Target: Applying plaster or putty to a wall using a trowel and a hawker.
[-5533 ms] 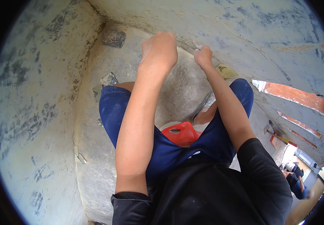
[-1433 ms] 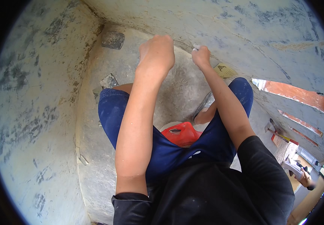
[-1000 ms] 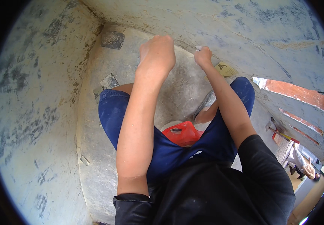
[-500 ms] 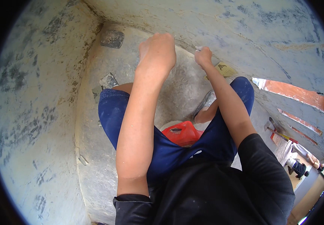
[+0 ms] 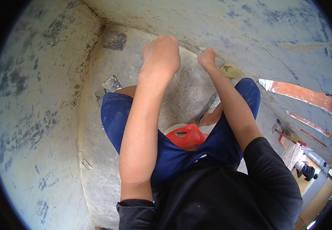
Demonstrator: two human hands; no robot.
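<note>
My left hand (image 5: pixel 161 55) is held out ahead, closed in a fist with its back toward me; whatever may be inside it is hidden. Farther right, my right hand (image 5: pixel 206 59) is also closed, close to the base of the far wall. A small whitish bit (image 5: pixel 202 49) shows at its fingers, too small to name. Both forearms reach out over my bent knees. Between my thighs is a red plastic thing (image 5: pixel 187 137) with an oval hole.
Plastered walls (image 5: pixel 39 115) meet in a corner over a dusty grey floor (image 5: pixel 181 97). A dark slab piece (image 5: pixel 114 40) lies in the corner, broken pieces (image 5: pixel 111 84) by my left knee, yellow printed card (image 5: pixel 230 71) beyond my right. Tools (image 5: pixel 289 138) lie at the right.
My left fist has dropped slightly toward me. The right hand has shifted a little left. Both remain closed.
</note>
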